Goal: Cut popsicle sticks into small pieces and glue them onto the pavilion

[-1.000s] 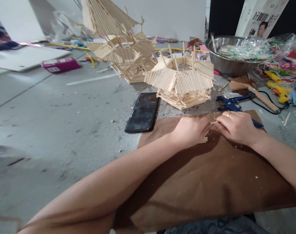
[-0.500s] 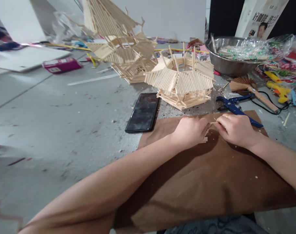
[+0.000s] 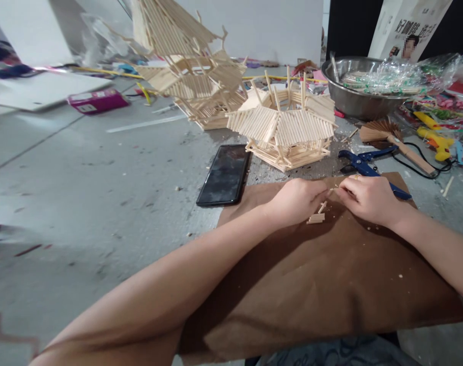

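My left hand [image 3: 298, 201] is closed in a pinch above the brown paper sheet [image 3: 323, 295]. Facing it, my right hand [image 3: 367, 199], with a ring on one finger, pinches as well. Between their fingertips shows the pale end of a thin wooden stick [image 3: 332, 190]; most of it is hidden by the fingers. Just below my left fingers, a few short cut sticks [image 3: 316, 218] lie side by side on the paper, and another short piece [image 3: 322, 207] lies at an angle behind them. Blue cutting pliers [image 3: 365, 165] rest behind my right hand.
A black phone [image 3: 224, 175] lies left of the paper. Behind stand a six-sided stick structure [image 3: 288, 127] and a taller stick tower [image 3: 193, 76]. At the back right are a metal basin [image 3: 363, 104] of wrapped sticks, a yellow glue gun [image 3: 437, 142] and a brown folded fan-like piece [image 3: 384, 133].
My hands have moved slightly apart, and less of the thin stick shows between them. The short cut pieces on the paper have come into fuller view.
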Available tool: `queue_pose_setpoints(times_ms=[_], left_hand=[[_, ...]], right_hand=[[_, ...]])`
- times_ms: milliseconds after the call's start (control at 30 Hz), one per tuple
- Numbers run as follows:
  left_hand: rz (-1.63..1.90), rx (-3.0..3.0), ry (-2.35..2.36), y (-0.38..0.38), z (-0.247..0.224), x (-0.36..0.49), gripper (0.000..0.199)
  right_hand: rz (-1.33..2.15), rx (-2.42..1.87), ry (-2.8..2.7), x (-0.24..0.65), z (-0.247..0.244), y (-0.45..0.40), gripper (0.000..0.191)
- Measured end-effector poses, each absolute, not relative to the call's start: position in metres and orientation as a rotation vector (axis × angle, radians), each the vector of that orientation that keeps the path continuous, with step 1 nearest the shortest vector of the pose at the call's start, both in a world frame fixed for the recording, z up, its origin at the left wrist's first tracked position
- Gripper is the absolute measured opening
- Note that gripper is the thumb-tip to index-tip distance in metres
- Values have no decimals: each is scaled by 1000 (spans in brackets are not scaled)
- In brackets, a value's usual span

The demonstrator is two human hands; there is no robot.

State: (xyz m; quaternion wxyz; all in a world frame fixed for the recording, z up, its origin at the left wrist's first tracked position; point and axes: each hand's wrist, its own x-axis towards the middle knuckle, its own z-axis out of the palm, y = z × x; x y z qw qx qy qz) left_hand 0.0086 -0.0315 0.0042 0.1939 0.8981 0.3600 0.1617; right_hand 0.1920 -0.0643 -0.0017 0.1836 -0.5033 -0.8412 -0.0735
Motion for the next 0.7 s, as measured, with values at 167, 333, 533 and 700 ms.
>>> queue_pose_setpoints(times_ms=[167, 333, 533, 700], left_hand=[[520, 2203, 733, -21, 5, 1, 33], [509, 1875, 875, -14, 0, 2, 30], [518, 1473, 872, -12, -5, 6, 18], [552, 1316, 792, -12, -7, 6, 23]], right_hand=[[173, -1339, -2400, 204, 0, -57, 35], [145, -1367, -2604, 203, -3, -53, 31], [135, -1254, -2719, 205, -3, -51, 24], [222, -1220, -2597, 206, -3, -49, 25]])
